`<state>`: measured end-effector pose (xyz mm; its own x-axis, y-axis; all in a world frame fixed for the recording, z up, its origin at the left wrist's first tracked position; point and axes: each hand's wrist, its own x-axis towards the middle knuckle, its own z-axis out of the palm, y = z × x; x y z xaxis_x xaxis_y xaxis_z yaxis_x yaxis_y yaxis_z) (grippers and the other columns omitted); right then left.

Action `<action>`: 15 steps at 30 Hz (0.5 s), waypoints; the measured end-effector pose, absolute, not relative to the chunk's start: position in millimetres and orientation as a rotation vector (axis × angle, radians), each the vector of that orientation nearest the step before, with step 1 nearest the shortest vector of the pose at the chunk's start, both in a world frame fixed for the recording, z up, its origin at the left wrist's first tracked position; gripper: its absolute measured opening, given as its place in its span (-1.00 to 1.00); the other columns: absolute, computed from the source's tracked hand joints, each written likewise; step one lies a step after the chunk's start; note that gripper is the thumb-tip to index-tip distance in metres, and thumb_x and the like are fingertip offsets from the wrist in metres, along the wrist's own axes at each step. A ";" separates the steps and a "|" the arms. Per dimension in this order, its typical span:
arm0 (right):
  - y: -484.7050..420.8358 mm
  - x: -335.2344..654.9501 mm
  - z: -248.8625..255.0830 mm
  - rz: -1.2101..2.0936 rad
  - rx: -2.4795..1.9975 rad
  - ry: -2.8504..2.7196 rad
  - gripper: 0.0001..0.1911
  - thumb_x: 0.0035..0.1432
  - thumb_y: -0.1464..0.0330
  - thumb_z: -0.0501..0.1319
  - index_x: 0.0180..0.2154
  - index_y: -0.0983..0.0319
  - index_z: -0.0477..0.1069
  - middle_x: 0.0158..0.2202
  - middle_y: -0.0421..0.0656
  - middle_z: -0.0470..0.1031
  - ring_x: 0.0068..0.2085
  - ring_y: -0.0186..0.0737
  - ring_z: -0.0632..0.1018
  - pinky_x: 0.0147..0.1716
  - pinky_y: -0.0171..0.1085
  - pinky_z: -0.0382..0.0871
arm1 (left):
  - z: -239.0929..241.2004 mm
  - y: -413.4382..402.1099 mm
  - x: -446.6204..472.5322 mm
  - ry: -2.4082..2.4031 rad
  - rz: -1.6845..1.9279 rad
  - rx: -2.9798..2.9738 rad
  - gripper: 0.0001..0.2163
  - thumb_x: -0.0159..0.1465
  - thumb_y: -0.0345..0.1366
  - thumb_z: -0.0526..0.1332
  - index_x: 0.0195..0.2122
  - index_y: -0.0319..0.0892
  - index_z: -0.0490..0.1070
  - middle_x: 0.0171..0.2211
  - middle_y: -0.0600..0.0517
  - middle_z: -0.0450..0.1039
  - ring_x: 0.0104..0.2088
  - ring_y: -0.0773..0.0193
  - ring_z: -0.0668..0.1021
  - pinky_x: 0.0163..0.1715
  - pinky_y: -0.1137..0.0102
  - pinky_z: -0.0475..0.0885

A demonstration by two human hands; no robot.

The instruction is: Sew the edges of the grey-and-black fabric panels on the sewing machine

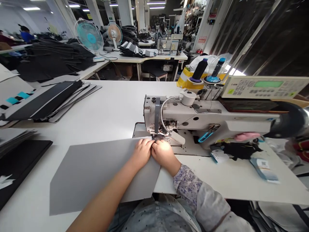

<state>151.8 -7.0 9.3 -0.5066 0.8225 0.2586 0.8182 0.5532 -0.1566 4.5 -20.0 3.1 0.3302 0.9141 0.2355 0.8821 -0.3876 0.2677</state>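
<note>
A large grey fabric panel (96, 174) lies flat on the white table, its far right edge under the needle area of a sewing machine (183, 112). My left hand (143, 152) rests on that edge, fingers bent and pressed together on the panel. Right beside it, my right hand (165, 154) is closed, thumb and curled fingers gripping the panel's edge just in front of the presser foot (155, 137). The two hands touch or nearly touch. My fingertips partly hide the stitching spot.
Stacked dark and grey panels (48, 100) lie at the left, with a black piece (21, 167) nearer. Blue thread snips (206, 135) rest by the machine arm. Thread cones (200, 69) and a control panel (265, 87) stand behind. Fans (89, 37) are on the far table.
</note>
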 end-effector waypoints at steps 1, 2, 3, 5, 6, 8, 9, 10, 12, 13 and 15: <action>-6.1 152.7 7.4 0.034 -1.366 -2.465 -0.79 0.17 0.45 0.10 -0.35 0.28 0.52 -0.43 -0.07 0.50 -0.38 -0.20 0.46 -0.30 -0.24 0.24 | 3.3 -19.7 4.0 1.673 0.533 2.498 -0.67 0.32 -0.37 0.02 0.09 -0.10 0.36 -0.01 -0.07 0.41 -0.03 0.12 0.41 0.02 0.22 0.33; -5.1 153.5 5.6 0.045 -1.369 -2.444 -0.79 0.17 0.46 0.10 -0.38 0.28 0.52 -0.45 -0.09 0.49 -0.39 -0.21 0.46 -0.30 -0.25 0.24 | 3.6 -19.4 3.3 1.664 0.525 2.510 -0.66 0.32 -0.37 0.02 0.09 -0.11 0.36 -0.01 -0.08 0.41 -0.04 0.12 0.41 0.02 0.21 0.33; -4.1 154.3 4.1 0.053 -1.368 -2.427 -0.78 0.16 0.46 0.09 -0.40 0.27 0.51 -0.46 -0.10 0.48 -0.39 -0.22 0.45 -0.30 -0.26 0.23 | 4.0 -18.8 2.5 1.655 0.517 2.517 -0.66 0.32 -0.38 0.02 0.09 -0.11 0.36 -0.01 -0.08 0.42 -0.04 0.12 0.41 0.01 0.21 0.33; -2.2 155.1 2.1 0.065 -1.358 -2.402 -0.78 0.15 0.47 0.10 -0.43 0.27 0.50 -0.49 -0.11 0.46 -0.41 -0.25 0.44 -0.32 -0.28 0.22 | 4.4 -16.7 1.0 1.639 0.502 2.525 -0.66 0.32 -0.38 0.02 0.09 -0.12 0.37 -0.01 -0.08 0.42 -0.04 0.12 0.41 0.01 0.22 0.34; -1.4 155.2 1.4 0.071 -1.352 -2.395 -0.78 0.14 0.47 0.10 -0.45 0.27 0.49 -0.50 -0.12 0.46 -0.43 -0.26 0.43 -0.33 -0.28 0.22 | 4.3 -15.4 0.3 1.631 0.499 2.529 -0.66 0.32 -0.38 0.02 0.09 -0.13 0.37 -0.01 -0.08 0.42 -0.04 0.12 0.41 0.01 0.21 0.34; -0.2 155.2 0.3 0.079 -1.346 -2.382 -0.78 0.13 0.48 0.10 -0.49 0.27 0.47 -0.52 -0.14 0.44 -0.45 -0.27 0.42 -0.36 -0.29 0.20 | 3.9 -12.9 -0.7 1.615 0.494 2.539 -0.66 0.33 -0.38 0.01 0.10 -0.14 0.37 0.01 -0.08 0.42 -0.03 0.12 0.40 0.01 0.21 0.34; 0.3 155.1 -0.2 0.082 -1.346 -2.374 -0.78 0.13 0.48 0.11 -0.50 0.26 0.46 -0.52 -0.14 0.44 -0.46 -0.28 0.41 -0.37 -0.29 0.20 | 3.5 -11.9 -1.0 1.608 0.491 2.546 -0.65 0.33 -0.39 0.00 0.10 -0.15 0.37 0.01 -0.08 0.42 -0.02 0.12 0.40 0.02 0.21 0.34; 0.7 155.0 -0.7 0.086 -1.351 -2.366 -0.78 0.13 0.47 0.11 -0.51 0.26 0.45 -0.52 -0.14 0.44 -0.46 -0.28 0.41 -0.38 -0.29 0.19 | 3.2 -11.0 -1.2 1.605 0.490 2.551 -0.65 0.33 -0.39 -0.01 0.10 -0.15 0.37 0.02 -0.08 0.42 -0.02 0.12 0.41 0.02 0.21 0.34; 1.4 154.9 -1.6 0.094 -1.365 -2.352 -0.79 0.13 0.46 0.12 -0.51 0.26 0.44 -0.52 -0.14 0.44 -0.46 -0.29 0.42 -0.39 -0.30 0.19 | 2.8 -9.7 -1.3 1.607 0.495 2.558 -0.64 0.33 -0.40 -0.01 0.10 -0.14 0.37 0.01 -0.08 0.43 -0.01 0.12 0.41 0.03 0.21 0.34; 1.7 154.9 -1.9 0.097 -1.371 -2.347 -0.79 0.13 0.46 0.12 -0.51 0.26 0.44 -0.52 -0.14 0.44 -0.46 -0.29 0.42 -0.40 -0.31 0.19 | 2.7 -9.2 -1.3 1.609 0.501 2.562 -0.64 0.32 -0.41 -0.01 0.10 -0.14 0.38 0.01 -0.08 0.44 -0.01 0.12 0.42 0.03 0.21 0.34; 2.3 154.9 -2.4 0.102 -1.372 -2.350 -0.80 0.13 0.46 0.12 -0.50 0.26 0.45 -0.51 -0.14 0.45 -0.46 -0.28 0.43 -0.40 -0.31 0.19 | 2.2 -8.3 -1.6 1.603 0.516 2.570 -0.64 0.32 -0.41 0.00 0.09 -0.13 0.38 0.00 -0.09 0.44 -0.02 0.12 0.42 0.03 0.21 0.34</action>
